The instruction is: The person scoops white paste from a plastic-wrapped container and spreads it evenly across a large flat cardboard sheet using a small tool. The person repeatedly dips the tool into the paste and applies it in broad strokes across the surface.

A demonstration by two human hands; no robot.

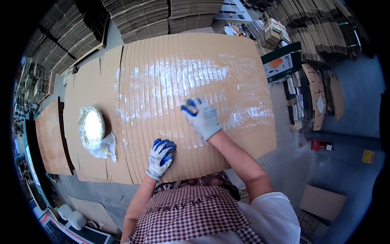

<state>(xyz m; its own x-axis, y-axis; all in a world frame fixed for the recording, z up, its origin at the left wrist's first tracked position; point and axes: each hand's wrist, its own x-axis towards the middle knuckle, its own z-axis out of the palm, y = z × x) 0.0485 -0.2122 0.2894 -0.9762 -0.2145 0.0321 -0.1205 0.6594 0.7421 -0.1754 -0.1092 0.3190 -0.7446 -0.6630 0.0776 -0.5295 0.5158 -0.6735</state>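
My left hand (161, 159), in a white glove with blue-coated fingers, rests on the near edge of a row of overlapping cardboard strips (140, 97). Its fingers are stretched out and hold nothing. My right hand (201, 118), gloved alike and slightly blurred, is over the middle of the strips with its fingers curled in. What they hold, if anything, I cannot make out. A shiny wet-looking film covers much of the strips. To the left, a round basin (92, 126) lined with clear plastic holds something bright white, its plastic hanging over the near rim.
Flat cardboard sheets (95, 77) lie under the basin. Tied cardboard stacks (138, 18) stand behind the table, with more bundles (321, 30) at the far right. A dark green printed box panel (281, 63) is close to the right edge. A brown board (53, 138) stands at the left.
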